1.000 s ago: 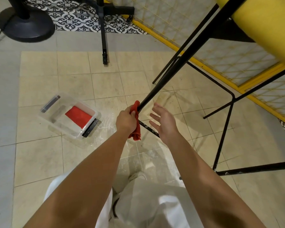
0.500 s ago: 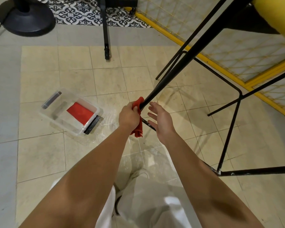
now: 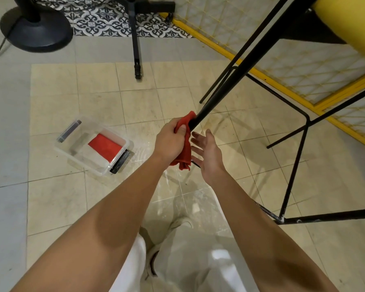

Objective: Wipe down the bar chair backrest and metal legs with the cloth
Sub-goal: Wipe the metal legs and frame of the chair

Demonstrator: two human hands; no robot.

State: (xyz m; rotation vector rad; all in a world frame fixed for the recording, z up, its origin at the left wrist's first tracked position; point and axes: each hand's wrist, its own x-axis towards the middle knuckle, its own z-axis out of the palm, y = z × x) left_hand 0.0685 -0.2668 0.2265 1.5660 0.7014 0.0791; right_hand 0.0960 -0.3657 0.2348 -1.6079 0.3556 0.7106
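Loosely bunched red cloth [image 3: 184,152] round leg [image 3: 244,64]

Open tile between bin [image 3: 82,163] and slanted leg [image 3: 240,66]. Right of that leg, hemmed in by upright bar [image 3: 294,169] and low rail [image 3: 325,217]. Farther back, tripod leg [image 3: 136,49] and fan base [image 3: 36,32]; mesh panel [image 3: 303,66] beyond.

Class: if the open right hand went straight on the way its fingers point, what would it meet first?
Probably the red cloth that the left hand grips round the black chair leg; the right hand lies close beside it, though depth is unclear.
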